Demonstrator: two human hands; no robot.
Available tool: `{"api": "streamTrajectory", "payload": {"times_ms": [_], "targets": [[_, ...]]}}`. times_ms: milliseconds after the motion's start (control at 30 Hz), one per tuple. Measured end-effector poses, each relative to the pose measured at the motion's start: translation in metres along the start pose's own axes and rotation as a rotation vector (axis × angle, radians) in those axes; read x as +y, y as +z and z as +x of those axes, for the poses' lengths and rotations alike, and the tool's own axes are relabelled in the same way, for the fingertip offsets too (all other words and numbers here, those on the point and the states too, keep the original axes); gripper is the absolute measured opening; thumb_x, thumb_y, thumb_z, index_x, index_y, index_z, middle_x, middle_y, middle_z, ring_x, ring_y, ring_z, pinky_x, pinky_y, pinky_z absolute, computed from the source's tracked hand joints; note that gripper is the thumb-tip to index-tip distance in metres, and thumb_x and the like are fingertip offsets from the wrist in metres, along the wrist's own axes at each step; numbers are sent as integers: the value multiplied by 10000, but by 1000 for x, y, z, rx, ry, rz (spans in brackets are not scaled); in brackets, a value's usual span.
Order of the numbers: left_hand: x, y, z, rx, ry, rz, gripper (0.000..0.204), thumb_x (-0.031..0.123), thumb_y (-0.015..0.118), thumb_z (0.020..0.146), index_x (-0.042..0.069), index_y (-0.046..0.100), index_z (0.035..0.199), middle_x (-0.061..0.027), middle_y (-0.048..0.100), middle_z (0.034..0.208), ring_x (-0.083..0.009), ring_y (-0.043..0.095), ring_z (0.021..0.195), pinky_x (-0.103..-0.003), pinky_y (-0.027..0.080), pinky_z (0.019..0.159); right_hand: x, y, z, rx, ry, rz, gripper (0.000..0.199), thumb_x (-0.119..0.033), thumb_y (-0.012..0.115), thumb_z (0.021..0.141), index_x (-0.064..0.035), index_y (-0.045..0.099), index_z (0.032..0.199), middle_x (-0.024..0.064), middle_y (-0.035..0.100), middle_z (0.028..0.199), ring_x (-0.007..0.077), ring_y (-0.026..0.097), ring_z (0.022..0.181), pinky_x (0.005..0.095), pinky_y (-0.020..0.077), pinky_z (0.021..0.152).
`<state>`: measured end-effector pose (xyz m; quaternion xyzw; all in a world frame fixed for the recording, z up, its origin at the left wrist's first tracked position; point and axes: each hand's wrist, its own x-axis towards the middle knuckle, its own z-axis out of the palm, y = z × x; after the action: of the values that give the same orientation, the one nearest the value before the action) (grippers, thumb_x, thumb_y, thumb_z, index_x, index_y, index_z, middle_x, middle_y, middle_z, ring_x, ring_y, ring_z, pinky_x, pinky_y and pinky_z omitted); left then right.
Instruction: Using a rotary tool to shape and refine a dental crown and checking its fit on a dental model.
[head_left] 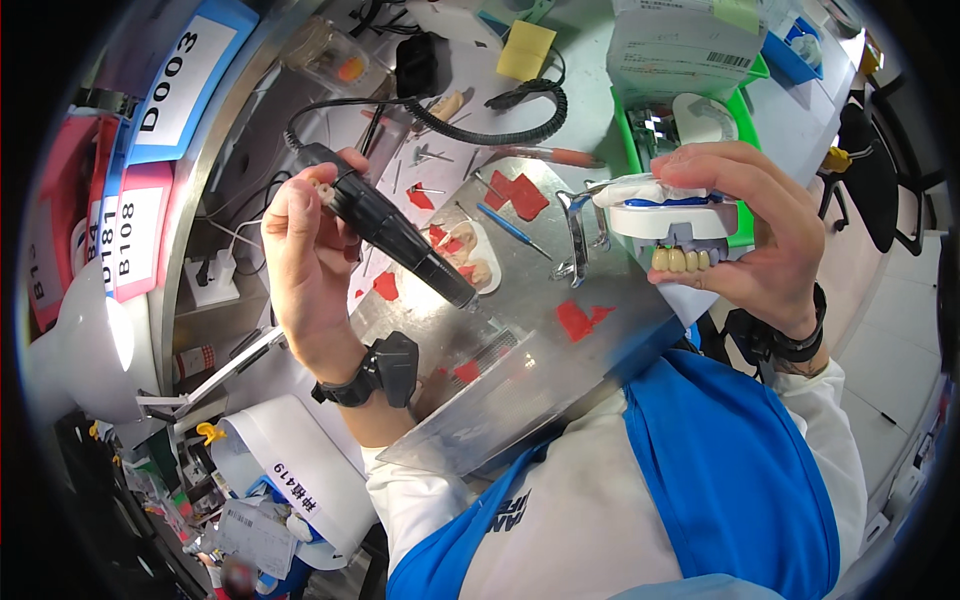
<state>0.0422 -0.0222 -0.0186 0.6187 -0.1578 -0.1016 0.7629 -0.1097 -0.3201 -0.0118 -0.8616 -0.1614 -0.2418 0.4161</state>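
Observation:
My left hand (305, 235) is closed around a black rotary handpiece (405, 235), its tip pointing down and right over the bench. A small tooth-coloured piece (325, 192) shows between the fingertips of that hand. At the right, my right hand (775, 215) grips a dental model (675, 222) from above and below. The model has a white and blue upper part and a row of yellowish teeth (682, 260) along its lower side. A metal articulator frame (578, 235) sticks out from the model's left side.
Red wax-like scraps (522, 195), a blue-handled tool (513, 230) and a white dish (485, 262) with pinkish pieces lie on the metal work surface (540, 375). The coiled black cord (480, 138) crosses behind. A green bin (745, 125) stands back right, a glass jar (335, 55) back left.

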Motion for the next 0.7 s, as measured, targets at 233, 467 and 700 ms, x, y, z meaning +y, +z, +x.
{"api": "streamTrajectory", "payload": {"times_ms": [233,467,700], "targets": [[-1,2,-1,22,10,2,263,288,549,915,42,630,963,-127,666,868,-5,379,433,-165,291,409,0,11,5,8,-19,26,570,-142,863,512,17,622,1004,148,639,995,258,614,960,343,491,834],[2,4,-2,6,4,-10,256,285,550,916,45,629,960,-124,666,866,-2,396,431,-159,283,409,0,16,6,8,-6,64,564,-131,861,512,14,627,1005,144,640,997,257,614,955,341,491,827],[2,22,-3,173,40,13,260,290,554,914,47,631,963,-102,659,793,-6,375,425,-163,265,410,0,17,4,14,0,79,572,-115,865,503,16,626,1006,149,639,996,255,616,955,340,497,828]]}}
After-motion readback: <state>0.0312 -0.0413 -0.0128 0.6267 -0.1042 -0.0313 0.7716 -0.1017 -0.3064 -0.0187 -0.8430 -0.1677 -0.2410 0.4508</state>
